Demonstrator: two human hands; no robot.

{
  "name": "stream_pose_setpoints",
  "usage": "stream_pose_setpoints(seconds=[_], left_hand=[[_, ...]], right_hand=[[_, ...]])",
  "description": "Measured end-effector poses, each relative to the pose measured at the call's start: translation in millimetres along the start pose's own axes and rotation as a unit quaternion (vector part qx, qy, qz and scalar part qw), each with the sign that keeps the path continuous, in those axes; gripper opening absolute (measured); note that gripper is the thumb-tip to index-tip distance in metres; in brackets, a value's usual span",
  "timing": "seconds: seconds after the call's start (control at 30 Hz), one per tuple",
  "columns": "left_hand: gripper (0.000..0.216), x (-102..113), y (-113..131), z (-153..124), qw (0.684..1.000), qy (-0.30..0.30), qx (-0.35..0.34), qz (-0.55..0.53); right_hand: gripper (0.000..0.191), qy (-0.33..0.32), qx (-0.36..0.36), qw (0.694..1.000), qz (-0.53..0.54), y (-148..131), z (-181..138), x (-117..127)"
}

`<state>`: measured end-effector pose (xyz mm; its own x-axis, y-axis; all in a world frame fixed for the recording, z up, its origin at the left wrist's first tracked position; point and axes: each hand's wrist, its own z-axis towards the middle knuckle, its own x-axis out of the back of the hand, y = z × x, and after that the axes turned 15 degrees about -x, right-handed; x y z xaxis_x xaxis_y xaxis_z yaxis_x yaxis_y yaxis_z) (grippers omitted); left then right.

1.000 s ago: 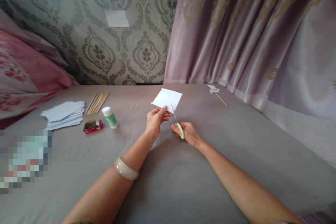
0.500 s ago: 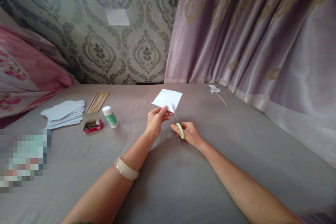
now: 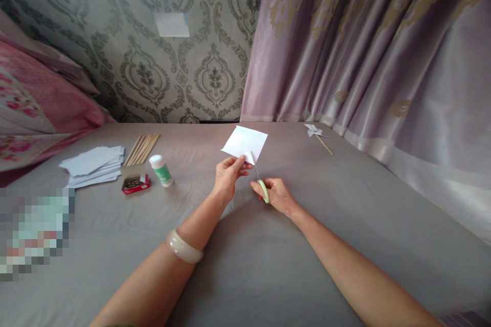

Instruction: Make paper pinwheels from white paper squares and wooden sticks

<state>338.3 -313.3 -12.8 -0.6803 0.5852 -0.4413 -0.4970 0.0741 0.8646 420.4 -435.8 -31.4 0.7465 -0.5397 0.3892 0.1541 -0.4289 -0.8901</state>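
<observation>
My left hand (image 3: 229, 173) pinches the near edge of a square white sheet of paper (image 3: 245, 141) between thumb and fingers, above the grey surface. Closed round pale green handles, my right hand (image 3: 276, 195) holds a pair of scissors (image 3: 264, 191). The metal blades point up and away, meeting the paper at its near corner. How far they are open cannot be made out. A folded or lifted bit of paper shows beside my left thumb.
On the left lie stacked white paper (image 3: 94, 163), wooden sticks (image 3: 141, 149), a small red box (image 3: 135, 184) of small metal pieces and a white-and-green bottle (image 3: 161, 170). A paper pinwheel (image 3: 315, 131) on a stick lies at the far right, near the curtain (image 3: 307, 41).
The paper's far edge has tilted slightly upward. Both hands stay almost in place, with the scissors still at the near corner.
</observation>
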Motion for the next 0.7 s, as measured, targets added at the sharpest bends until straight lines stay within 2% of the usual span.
stream_pose_setpoints(seconds=[0.4,0.7], left_hand=[[0.028,-4.2,-3.5,-3.3,0.994,-0.032,-0.076,0.072],[0.026,-5.0,-4.0,-7.2,0.994,-0.062,-0.065,0.070]], right_hand=[[0.045,-0.011,-0.016,1.000,0.016,0.8,1.3,0.1],[0.046,-0.016,0.002,1.000,0.018,0.1,0.8,2.3]])
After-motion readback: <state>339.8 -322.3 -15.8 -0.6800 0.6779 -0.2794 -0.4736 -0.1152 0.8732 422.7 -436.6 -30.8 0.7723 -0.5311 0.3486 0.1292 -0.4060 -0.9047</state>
